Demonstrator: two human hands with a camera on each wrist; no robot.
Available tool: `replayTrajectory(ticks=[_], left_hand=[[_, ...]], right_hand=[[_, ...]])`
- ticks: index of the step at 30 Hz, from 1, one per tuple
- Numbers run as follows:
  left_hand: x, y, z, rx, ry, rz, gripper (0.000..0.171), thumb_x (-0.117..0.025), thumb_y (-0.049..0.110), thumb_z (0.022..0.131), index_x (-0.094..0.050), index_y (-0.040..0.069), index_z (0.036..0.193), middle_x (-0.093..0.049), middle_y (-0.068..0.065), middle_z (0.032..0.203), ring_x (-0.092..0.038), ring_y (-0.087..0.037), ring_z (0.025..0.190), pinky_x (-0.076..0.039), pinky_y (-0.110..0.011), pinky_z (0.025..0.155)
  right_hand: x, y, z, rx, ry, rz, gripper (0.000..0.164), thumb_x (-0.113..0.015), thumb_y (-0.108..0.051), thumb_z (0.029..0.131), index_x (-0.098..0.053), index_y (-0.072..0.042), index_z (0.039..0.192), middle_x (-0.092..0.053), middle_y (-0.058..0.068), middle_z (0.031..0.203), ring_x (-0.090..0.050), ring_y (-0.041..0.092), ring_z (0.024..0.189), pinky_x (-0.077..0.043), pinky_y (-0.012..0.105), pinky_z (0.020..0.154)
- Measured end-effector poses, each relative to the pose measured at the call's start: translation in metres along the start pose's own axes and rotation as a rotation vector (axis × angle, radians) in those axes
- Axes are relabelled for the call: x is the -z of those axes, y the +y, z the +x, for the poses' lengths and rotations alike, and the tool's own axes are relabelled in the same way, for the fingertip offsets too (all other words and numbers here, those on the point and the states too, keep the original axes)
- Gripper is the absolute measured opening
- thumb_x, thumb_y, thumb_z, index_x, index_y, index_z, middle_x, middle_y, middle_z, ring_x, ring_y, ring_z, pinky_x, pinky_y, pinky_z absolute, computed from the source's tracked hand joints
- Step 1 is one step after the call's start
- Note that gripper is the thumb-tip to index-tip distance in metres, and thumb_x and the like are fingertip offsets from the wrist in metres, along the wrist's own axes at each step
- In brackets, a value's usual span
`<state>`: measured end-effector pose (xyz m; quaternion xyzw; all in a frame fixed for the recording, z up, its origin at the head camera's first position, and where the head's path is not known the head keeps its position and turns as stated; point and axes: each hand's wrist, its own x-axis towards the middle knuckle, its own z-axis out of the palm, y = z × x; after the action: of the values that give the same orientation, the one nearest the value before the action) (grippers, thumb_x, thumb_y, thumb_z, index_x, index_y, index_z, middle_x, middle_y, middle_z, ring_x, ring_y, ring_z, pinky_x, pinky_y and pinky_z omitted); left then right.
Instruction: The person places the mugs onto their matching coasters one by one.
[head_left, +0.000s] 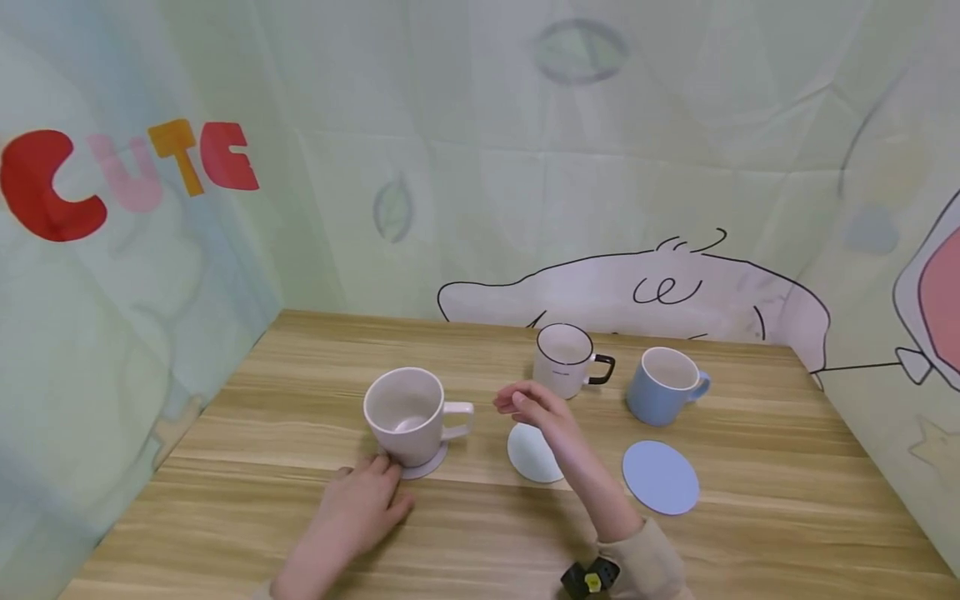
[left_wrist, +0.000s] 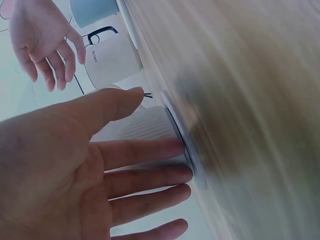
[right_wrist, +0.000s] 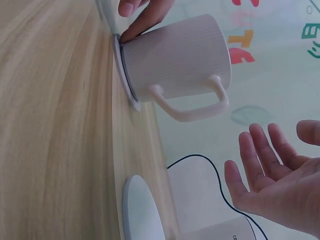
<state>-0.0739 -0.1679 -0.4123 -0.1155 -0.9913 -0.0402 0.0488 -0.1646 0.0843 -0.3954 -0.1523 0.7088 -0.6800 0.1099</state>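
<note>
A pale pinkish mug [head_left: 405, 412] stands upright on a matching round coaster [head_left: 426, 467], its handle pointing right. My left hand [head_left: 360, 508] reaches to the near side of this mug, its fingertips touching around the mug's base and the coaster's edge; in the left wrist view its fingers [left_wrist: 145, 175] are extended. My right hand [head_left: 536, 408] hovers above a pale round coaster [head_left: 534, 457], holding nothing, its fingers loosely bent in the right wrist view. Behind it stands a white mug [head_left: 558, 371] with a black rim and black handle, partly covered by the hand.
To the right, a blue mug [head_left: 660, 392] stands behind a blue round coaster [head_left: 660, 477]. Everything rests on a wood-grain table [head_left: 480, 550]. Printed cloth [head_left: 480, 167] hangs at the back and sides. A small black device [head_left: 590, 577] sits at the right sleeve.
</note>
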Motion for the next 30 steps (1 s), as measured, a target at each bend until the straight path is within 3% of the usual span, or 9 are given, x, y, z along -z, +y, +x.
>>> replayTrajectory(ticks=[7, 12, 23, 30], left_hand=[[0.002, 0.007, -0.001, -0.022, 0.026, 0.005, 0.032, -0.072, 0.036, 0.081, -0.066, 0.008, 0.096, -0.068, -0.010, 0.102, -0.065, -0.027, 0.094, -0.052, -0.046, 0.074], [0.000, 0.013, -0.002, -0.042, 0.058, 0.027, 0.031, -0.072, 0.037, 0.080, -0.065, 0.010, 0.094, -0.064, -0.005, 0.090, -0.063, -0.023, 0.084, -0.051, -0.043, 0.072], [0.002, 0.026, 0.002, -0.094, 0.120, -0.004, 0.039, -0.074, 0.037, 0.079, -0.067, 0.012, 0.108, -0.064, -0.001, 0.090, -0.063, -0.019, 0.082, -0.052, -0.038, 0.069], [0.003, 0.038, 0.013, -0.154, 0.126, -0.058, 0.042, -0.074, 0.034, 0.080, -0.066, 0.007, 0.112, -0.068, -0.007, 0.101, -0.066, -0.026, 0.095, -0.053, -0.042, 0.078]], right_hand=[[0.007, -0.001, -0.001, -0.019, 0.032, 0.018, 0.035, -0.045, -0.024, 0.100, -0.057, 0.004, 0.118, -0.063, 0.021, 0.118, -0.063, 0.014, 0.103, -0.043, 0.046, 0.105], [0.011, -0.001, -0.001, -0.026, 0.052, 0.028, 0.036, -0.045, -0.025, 0.100, -0.057, 0.004, 0.119, -0.063, 0.020, 0.118, -0.063, 0.019, 0.106, -0.044, 0.042, 0.104], [0.023, 0.000, 0.003, -0.035, 0.106, 0.043, 0.034, -0.046, -0.023, 0.100, -0.058, 0.005, 0.116, -0.066, 0.011, 0.112, -0.064, 0.021, 0.106, -0.046, 0.039, 0.102], [0.032, 0.001, 0.002, -0.051, 0.134, 0.071, 0.034, -0.046, -0.021, 0.100, -0.056, 0.007, 0.117, -0.066, 0.006, 0.107, -0.063, 0.023, 0.107, -0.045, 0.040, 0.103]])
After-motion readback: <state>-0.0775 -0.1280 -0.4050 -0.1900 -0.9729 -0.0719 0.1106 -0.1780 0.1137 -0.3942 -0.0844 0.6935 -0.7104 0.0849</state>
